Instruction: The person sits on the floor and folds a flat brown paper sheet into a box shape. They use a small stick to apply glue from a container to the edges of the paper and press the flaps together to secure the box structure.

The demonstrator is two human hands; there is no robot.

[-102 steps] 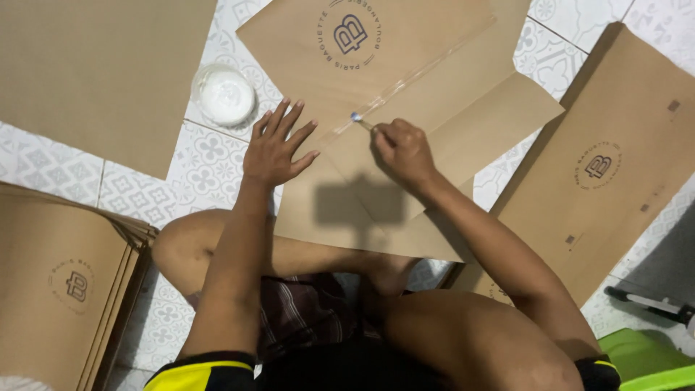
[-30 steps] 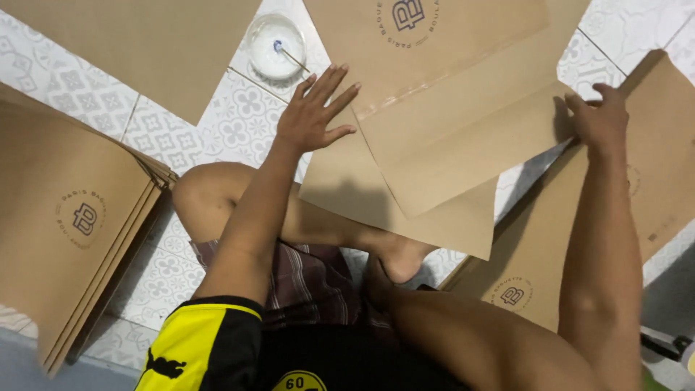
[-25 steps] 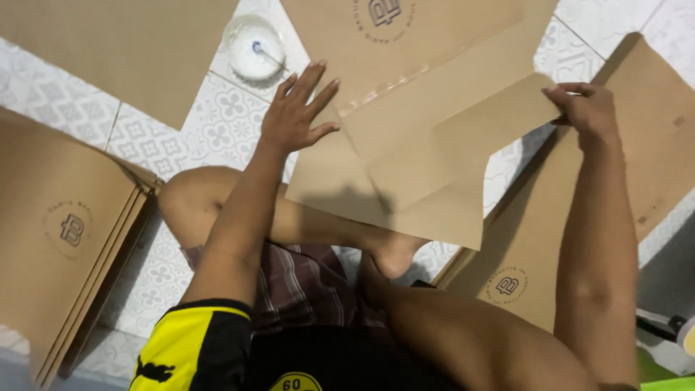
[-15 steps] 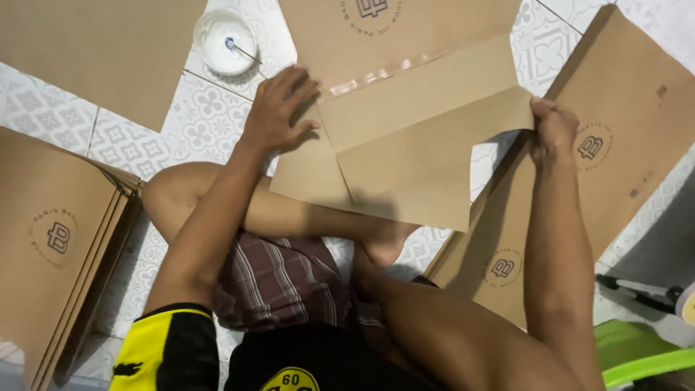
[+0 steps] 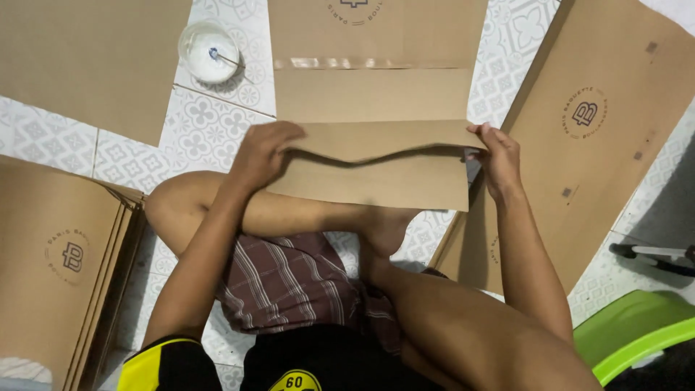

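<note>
Change: a moment ago the left hand lay flat on the brown paper bag while the right hand reached out to the side; now both hands grip the ends of one flap and lift it
Meaning: the pressing-down stage looks finished, and the work seems to have moved on to folding the flap over
Left hand: fingers curled over the left end of the flap, thumb underneath, pinching the paper
Right hand: fingers clenched on the right end of the same flap, holding it up off the layer below
Bag position: on the tiled floor straight in front of the person, its near edge over the crossed legs
Bag look: flat, plain brown paper, a glossy strip across it above the fold, a round printed mark at the top edge; the raised flap sags in a wave between the two hands
Around it: a small white bowl to the upper left, a stack of brown sheets at the left, another flat bag at the right, a green tub in the lower right corner
</note>
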